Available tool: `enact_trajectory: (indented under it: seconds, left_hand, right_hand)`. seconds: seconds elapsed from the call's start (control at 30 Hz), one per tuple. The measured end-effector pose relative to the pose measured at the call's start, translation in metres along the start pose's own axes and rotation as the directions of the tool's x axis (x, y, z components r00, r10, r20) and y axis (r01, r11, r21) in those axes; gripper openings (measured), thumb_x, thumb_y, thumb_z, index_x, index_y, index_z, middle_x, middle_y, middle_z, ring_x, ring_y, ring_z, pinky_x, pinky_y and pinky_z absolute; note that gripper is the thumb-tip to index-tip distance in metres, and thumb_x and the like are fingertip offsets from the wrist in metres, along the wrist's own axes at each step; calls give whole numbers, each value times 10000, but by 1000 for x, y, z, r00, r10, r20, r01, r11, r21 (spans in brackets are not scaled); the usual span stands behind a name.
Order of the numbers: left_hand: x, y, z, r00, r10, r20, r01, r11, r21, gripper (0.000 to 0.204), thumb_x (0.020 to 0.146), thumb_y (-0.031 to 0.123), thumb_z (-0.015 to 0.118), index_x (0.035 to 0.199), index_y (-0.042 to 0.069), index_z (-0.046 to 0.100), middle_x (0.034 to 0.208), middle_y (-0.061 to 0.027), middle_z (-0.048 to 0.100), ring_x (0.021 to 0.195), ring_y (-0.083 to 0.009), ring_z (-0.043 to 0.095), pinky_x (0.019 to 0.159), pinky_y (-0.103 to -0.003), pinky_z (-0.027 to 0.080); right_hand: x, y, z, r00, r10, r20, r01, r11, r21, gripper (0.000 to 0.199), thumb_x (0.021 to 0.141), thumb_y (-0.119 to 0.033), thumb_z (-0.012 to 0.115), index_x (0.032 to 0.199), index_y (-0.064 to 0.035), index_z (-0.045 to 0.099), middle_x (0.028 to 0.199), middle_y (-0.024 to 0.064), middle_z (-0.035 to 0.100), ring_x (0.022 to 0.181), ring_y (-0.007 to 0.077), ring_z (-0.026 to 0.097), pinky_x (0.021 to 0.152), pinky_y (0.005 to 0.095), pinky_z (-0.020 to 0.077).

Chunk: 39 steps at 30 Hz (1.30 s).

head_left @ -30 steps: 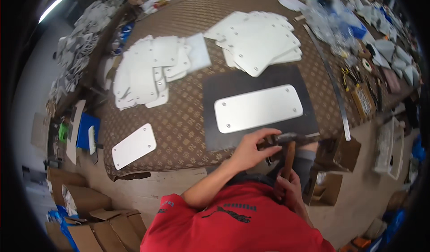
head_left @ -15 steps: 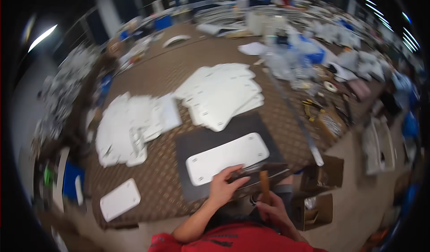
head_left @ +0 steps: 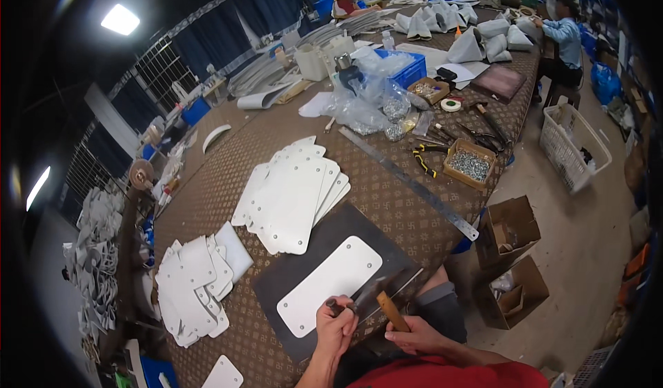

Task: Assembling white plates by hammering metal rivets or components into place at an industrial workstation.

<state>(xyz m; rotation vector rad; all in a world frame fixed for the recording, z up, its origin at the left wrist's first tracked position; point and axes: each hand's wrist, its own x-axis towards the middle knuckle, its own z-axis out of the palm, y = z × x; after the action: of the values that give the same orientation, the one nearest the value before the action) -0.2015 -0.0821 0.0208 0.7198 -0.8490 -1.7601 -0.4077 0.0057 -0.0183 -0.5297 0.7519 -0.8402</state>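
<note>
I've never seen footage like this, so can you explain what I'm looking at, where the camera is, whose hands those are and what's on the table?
The camera sits on a person's head and looks down, so the view bends at the edges. The two bare hands at the bottom are that person's own. The left hand grips a small dark tool, held on the white panel that lies on a dark mat. The right hand holds a wooden handle. On the brown patterned table lie stacks of white panels, a long metal ruler and a box of screws. Other people work at the far end.
</note>
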Motion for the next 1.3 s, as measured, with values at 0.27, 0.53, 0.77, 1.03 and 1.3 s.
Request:
enact_trajectory:
  seconds: [0.27,0.53,0.77,1.03,1.3]
  left_hand:
    - [9,-6,-4,992,-40,121,46,998,-47,149,950,34,700,1091,23,655,889,-40,584,465,-83,418,463,-240,327]
    - [18,-25,3,990,-71,124,70,997,8,90,999,92,676,1058,30,647,898,-58,586,468,-76,396,459,-239,319]
    - [19,-18,10,990,-79,115,72,995,69,86,1011,98,662,1066,34,644,871,-59,587,467,-74,386,457,-240,312]
    - [13,-19,10,992,-85,95,90,995,-52,158,1073,158,564,1106,18,630,876,-78,627,497,-74,406,551,-250,413]
    - [2,-21,17,963,-246,112,241,969,51,219,1100,193,512,1160,2,603,974,-133,689,564,-75,458,713,-273,515]
  right_hand:
    - [2,1,-12,999,-38,13,38,998,-45,166,1029,-166,671,1088,-71,549,681,-45,472,511,48,422,450,238,342]
    - [-9,15,-25,996,-54,-77,50,998,-43,201,1018,-182,687,1101,-59,552,640,-47,473,475,50,411,440,234,321]
    - [-13,5,-24,995,-55,-89,48,996,-73,206,1020,-182,683,1099,-61,537,632,-49,462,469,50,408,435,234,320]
    - [-7,-1,-8,972,-181,-150,151,970,-193,158,1005,-130,696,1051,-40,575,671,-10,545,486,66,484,442,240,365]
    - [6,-14,3,863,-426,-272,313,872,-376,160,956,-99,750,1033,-21,633,681,-10,592,498,58,521,452,225,394]
